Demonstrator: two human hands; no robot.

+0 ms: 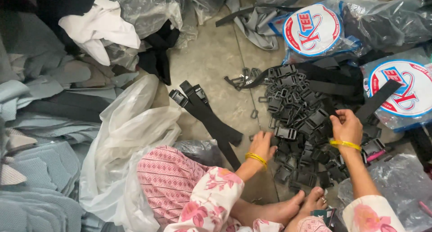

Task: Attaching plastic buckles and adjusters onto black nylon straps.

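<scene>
2 bare feet (297,205) lie crossed at the bottom edge, beside a knee in pink patterned cloth (168,178) and flowered sleeves; just above them both hands work at a heap of black plastic buckles (301,119) spread on the grey tiled floor (211,56). Her left hand (262,146), a yellow bangle at the wrist, rests palm-down at the near left edge of the heap with fingers curled loosely onto the buckles; whether it has actually closed on 1 piece I cannot tell. Her right hand (346,126), also bangled, has its fingertips pinched together over something small and dark at the heap's right side, most likely a single buckle, beside the end of a black strap (378,99) that slants up toward the rolls. By the look of it the step in hand is picking and sorting buckles out of the heap; a next move would call for a firm pinch and a clean lift clear of the tangle. Left of the heap lie 2 finished black straps with buckles (204,113); a crumpled clear plastic bag (135,128) sits beyond the knee; farther off are 2 round white-labelled webbing rolls (312,29) in plastic, grey fabric pieces (40,124) at far left, and a white cloth (96,27) at the top.
</scene>
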